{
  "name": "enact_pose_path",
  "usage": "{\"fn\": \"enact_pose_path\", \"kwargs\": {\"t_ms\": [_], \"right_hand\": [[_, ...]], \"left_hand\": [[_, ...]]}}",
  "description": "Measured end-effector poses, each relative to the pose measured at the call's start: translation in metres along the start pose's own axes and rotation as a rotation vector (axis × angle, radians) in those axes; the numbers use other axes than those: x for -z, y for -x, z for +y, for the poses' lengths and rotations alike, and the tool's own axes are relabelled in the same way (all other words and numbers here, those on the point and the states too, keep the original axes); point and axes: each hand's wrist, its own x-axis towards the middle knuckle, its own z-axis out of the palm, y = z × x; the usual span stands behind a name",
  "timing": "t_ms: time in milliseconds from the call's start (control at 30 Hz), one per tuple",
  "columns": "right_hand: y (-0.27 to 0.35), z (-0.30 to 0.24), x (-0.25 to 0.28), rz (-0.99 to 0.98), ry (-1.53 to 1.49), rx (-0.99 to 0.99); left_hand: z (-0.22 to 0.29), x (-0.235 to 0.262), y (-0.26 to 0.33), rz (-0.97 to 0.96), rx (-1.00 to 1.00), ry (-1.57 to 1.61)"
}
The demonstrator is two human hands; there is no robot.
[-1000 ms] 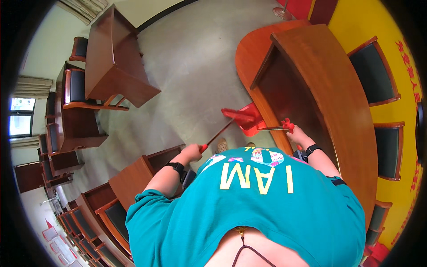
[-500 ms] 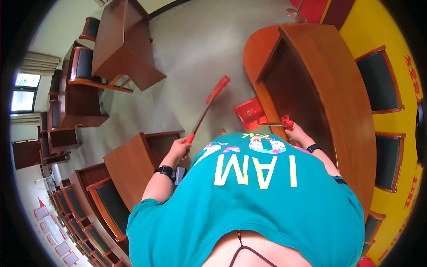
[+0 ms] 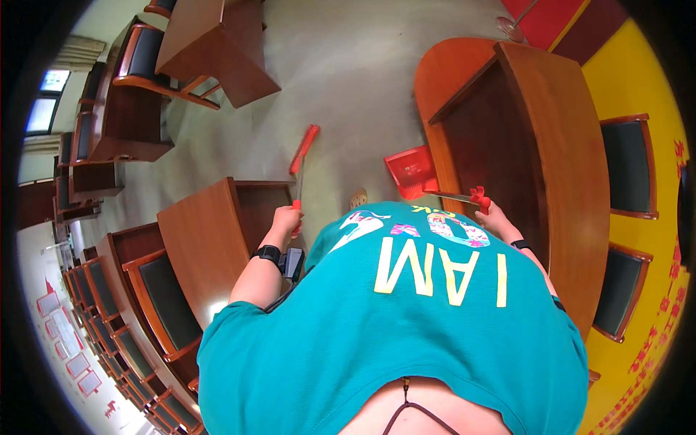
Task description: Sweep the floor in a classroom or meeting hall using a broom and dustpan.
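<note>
My left hand [image 3: 288, 220] is closed around the red grip of a long-handled broom [image 3: 304, 149]. Its red bristled head points away from me, above the grey floor, beside the end of a wooden desk. In my right hand [image 3: 494, 220] is the red handle end of a dustpan [image 3: 411, 172], with a metal-coloured shaft between. The red pan, toothed along its near edge, lies to the left of that hand, against the base of the curved wooden desk. Whether it touches the floor I cannot tell.
The curved wooden desk [image 3: 562, 159] rises close on my right, with dark padded chairs [image 3: 629, 167] behind it. A wooden desk [image 3: 199, 246] stands at my left, another [image 3: 217, 51] farther ahead. Grey floor [image 3: 348, 80] runs between them. A round stand base [image 3: 510, 29] sits far right.
The broom head has swung left, and its handle now stands more upright in view. My left hand has shifted slightly left and up. The dustpan stays by the curved desk.
</note>
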Motion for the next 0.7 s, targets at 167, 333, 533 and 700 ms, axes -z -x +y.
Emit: {"fn": "enact_pose_path", "kwargs": {"t_ms": [167,333,533,700], "right_hand": [[0.007,0.001,0.012,-0.036,0.186,0.087],[0.007,0.012,0.022,-0.041,0.218,0.087],[0.001,0.017,0.014,0.004,0.279,0.148],[0.016,-0.035,0.007,0.021,0.371,0.137]], "left_hand": [[-0.010,-0.022,0.004,-0.080,-0.002,-0.023],[0.009,-0.026,0.011,-0.166,-0.027,-0.065],[0.029,-0.010,0.017,-0.207,-0.068,0.047],[0.035,-0.004,-0.002,-0.081,-0.184,-0.116]]}}
